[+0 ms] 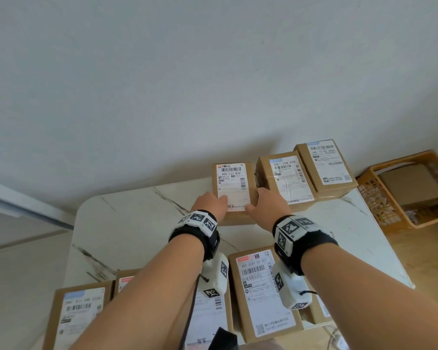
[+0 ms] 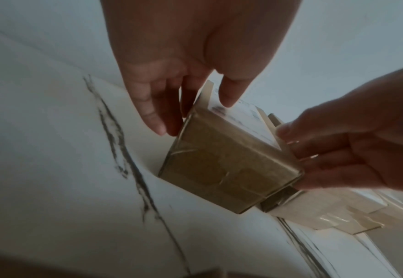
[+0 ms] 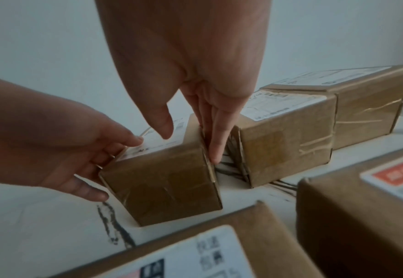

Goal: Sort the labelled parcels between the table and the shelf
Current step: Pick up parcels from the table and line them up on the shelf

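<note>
A brown parcel (image 1: pixel 234 190) labelled "800 L37 B34" rests on the marble table (image 1: pixel 137 223), at its far edge by the wall. My left hand (image 1: pixel 213 202) lies against the parcel's left side and my right hand (image 1: pixel 262 200) against its right. In the left wrist view the left hand (image 2: pixel 195 116) has straight fingers along the parcel (image 2: pixel 229 169) and its thumb over the label. In the right wrist view the right hand (image 3: pixel 192 147) points straight fingers down the parcel (image 3: pixel 169 188), in the gap beside the neighbouring box, with its thumb just above the top.
Two more labelled parcels (image 1: pixel 287 180) (image 1: pixel 326 165) stand to the right along the wall, the nearer one close to my right fingers. Several parcels, one of them (image 1: pixel 263 291), line the table's near edge under my forearms. An orange crate (image 1: pixel 405 190) holding cardboard sits on the floor at right.
</note>
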The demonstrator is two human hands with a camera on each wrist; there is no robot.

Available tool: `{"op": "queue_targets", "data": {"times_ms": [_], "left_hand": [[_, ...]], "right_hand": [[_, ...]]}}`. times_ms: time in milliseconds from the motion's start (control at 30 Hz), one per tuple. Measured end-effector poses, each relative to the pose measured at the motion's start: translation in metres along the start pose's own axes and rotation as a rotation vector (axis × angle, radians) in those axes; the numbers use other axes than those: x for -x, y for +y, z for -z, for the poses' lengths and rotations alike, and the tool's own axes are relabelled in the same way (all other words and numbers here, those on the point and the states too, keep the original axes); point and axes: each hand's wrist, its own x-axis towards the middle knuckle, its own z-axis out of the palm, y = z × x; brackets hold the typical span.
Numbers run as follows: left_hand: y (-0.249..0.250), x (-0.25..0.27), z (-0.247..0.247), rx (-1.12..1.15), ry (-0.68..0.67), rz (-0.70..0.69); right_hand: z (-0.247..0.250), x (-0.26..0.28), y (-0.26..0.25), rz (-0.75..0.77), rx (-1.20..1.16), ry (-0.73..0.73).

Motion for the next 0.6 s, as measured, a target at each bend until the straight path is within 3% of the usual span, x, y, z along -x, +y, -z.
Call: {"op": "queue_targets", "data": {"times_ms": [167,433,600], "left_hand": [[-0.01,0.003,0.003,0.236,0.012,0.095],[-0.024,0.013,0.029,0.557,0.172,0.049],[-0.03,0.023,0.042,0.729,0.058,0.003]], "right_hand": [[0.0,0.0,-0.005,-0.039,-0.141,-0.073],[0.008,0.012,-0.022,-0.042,-0.436,0.041],[0.005,0.021,-0.031,-0.039,-0.566,0.128]]}}
